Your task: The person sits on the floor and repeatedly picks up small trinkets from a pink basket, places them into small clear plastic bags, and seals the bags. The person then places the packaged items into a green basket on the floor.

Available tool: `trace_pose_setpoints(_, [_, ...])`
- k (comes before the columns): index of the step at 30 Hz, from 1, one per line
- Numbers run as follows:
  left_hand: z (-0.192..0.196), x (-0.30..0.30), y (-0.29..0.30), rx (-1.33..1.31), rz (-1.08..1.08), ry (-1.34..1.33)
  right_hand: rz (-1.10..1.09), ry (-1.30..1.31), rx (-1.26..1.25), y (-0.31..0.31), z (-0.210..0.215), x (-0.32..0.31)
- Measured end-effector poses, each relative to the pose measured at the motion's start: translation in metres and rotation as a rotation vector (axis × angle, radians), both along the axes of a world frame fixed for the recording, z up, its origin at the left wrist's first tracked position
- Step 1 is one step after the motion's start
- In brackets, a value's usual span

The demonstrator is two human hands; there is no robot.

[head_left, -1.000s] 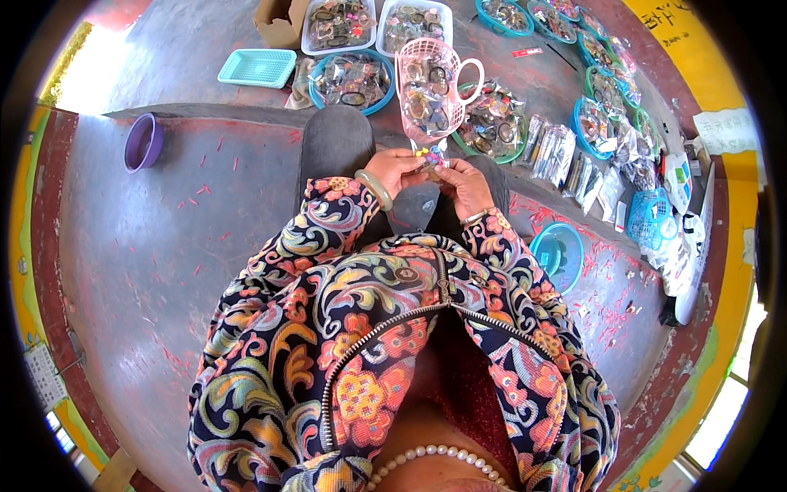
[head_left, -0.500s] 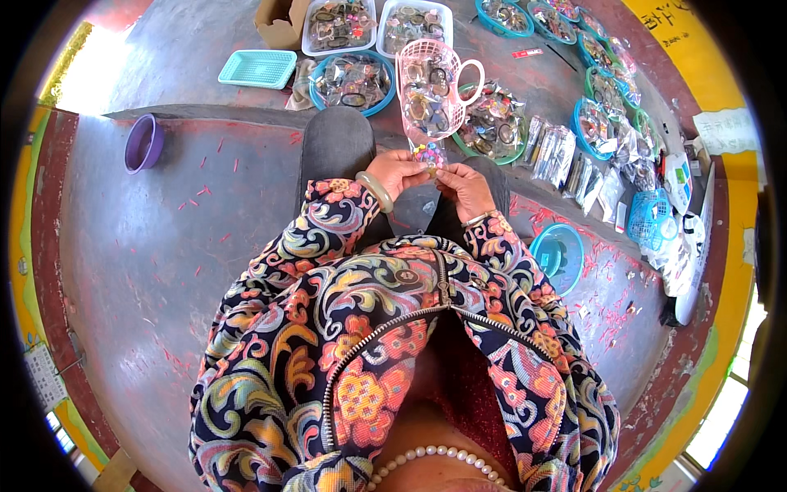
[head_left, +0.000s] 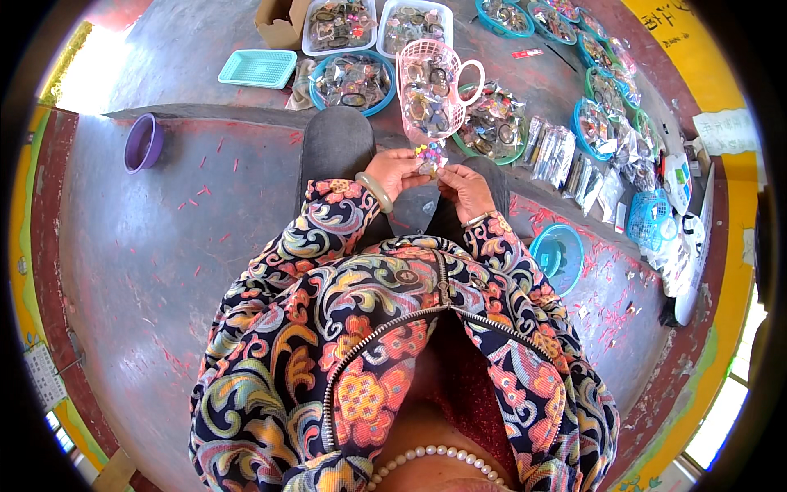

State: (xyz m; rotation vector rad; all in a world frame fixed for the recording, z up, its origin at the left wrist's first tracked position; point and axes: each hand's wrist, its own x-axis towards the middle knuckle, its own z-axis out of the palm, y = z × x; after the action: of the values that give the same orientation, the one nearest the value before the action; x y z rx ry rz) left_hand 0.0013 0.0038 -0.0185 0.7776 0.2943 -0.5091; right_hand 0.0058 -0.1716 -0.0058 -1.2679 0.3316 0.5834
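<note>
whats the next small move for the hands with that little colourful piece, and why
Probably keep both hands together and finish working the small colourful piece. The left hand and right hand both pinch it over the lap, just below the pink basket cup, so it does not look ready to set down.

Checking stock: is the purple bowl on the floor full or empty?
Empty: the purple bowl shows only its bare purple inside, nothing lying in it.
</note>
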Motion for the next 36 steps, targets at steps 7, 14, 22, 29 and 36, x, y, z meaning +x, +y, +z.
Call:
trace_pose_setpoints(7, [-0.002,0.000,-0.001,-0.034,0.023,0.004,-0.005,0.006,0.011,0.001,0.001,0.001])
trace_pose_setpoints(14, [0.000,-0.001,0.000,-0.020,0.047,0.020,-0.012,0.005,0.013,0.002,0.002,0.000])
trace_pose_setpoints(22, [0.009,-0.002,0.000,0.111,-0.020,-0.019,0.163,-0.020,0.018,0.004,0.008,-0.002])
trace_pose_setpoints(29, [0.006,-0.002,0.000,0.133,0.054,0.016,0.124,-0.031,0.020,0.003,0.007,0.000])
trace_pose_setpoints(36, [0.012,-0.005,-0.004,0.219,0.083,0.109,0.078,-0.050,-0.046,-0.004,0.012,0.020])
